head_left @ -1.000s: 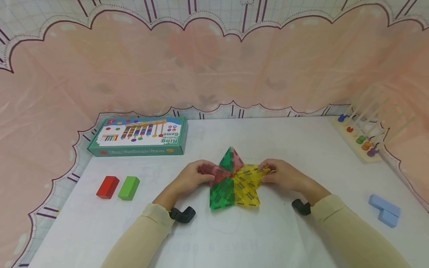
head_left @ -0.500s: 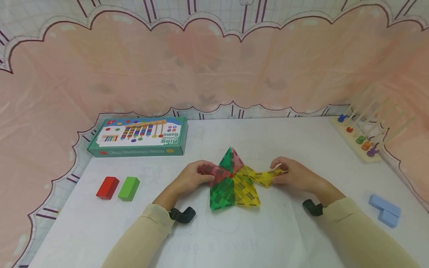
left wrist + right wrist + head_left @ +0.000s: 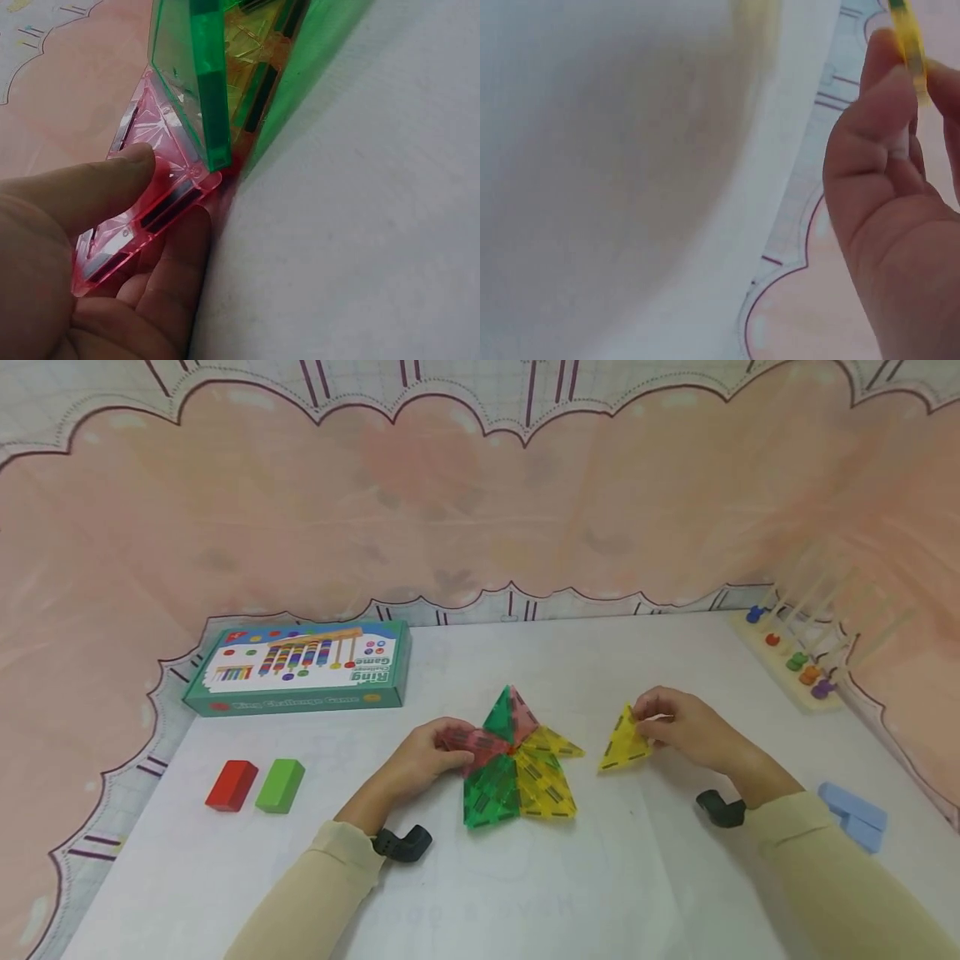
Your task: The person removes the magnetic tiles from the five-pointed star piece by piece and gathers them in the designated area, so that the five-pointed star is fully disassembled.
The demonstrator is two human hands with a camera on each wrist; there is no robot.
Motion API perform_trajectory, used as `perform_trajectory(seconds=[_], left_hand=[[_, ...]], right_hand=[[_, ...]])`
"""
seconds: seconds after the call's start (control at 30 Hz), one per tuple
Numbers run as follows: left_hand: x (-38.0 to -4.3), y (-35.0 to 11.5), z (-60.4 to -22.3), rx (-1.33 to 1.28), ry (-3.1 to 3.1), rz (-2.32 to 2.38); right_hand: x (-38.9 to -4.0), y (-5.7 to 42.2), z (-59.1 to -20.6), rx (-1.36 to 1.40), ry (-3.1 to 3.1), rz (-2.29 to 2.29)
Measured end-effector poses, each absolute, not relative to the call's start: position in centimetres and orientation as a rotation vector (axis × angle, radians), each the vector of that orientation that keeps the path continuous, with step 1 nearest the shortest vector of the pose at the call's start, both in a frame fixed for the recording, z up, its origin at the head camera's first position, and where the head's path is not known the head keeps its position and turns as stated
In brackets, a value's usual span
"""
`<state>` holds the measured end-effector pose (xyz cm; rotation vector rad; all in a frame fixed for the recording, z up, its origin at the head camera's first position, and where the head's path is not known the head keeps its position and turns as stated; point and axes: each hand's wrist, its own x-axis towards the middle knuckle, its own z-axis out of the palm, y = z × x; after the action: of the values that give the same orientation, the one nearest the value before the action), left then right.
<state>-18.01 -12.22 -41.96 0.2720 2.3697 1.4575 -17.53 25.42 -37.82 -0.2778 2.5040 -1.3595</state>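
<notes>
White-covered table (image 3: 457,664). By far left corner: Ring Challenge Game box (image 3: 296,670). At table's middle: star-like magnetic-tile assembly (image 3: 536,785), translucent, multicoloured. Left hand (image 3: 416,767), right hand (image 3: 688,728): well apart. Clamped in left: assembly's red arm (image 3: 474,746). Pinched in right, apart from assembly, towards right edge: yellow triangular tile (image 3: 623,746).

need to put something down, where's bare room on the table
Behind the tile star, between game box and peg rack; in front of the star, between the sleeves. Crowded: the middle, where the left hand grips the star and the right hand a yellow triangle.
</notes>
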Motion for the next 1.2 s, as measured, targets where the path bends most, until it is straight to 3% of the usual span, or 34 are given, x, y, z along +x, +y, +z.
perform_trajectory(seconds=[0.6,0.93,1.2], left_hand=[[-17.9,-12.5,-42.4,0.233,2.285,1.604],[-17.0,-12.0,-40.1,0.265,2.269,1.608],[-17.8,-12.4,-42.4,0.247,2.286,1.625]], right_hand=[[-20.1,30.1,-37.8,-0.094,2.579,-1.097],[-20.9,31.0,-37.9,-0.015,2.554,-1.076],[-21.4,31.4,-38.5,0.028,2.551,-1.144]])
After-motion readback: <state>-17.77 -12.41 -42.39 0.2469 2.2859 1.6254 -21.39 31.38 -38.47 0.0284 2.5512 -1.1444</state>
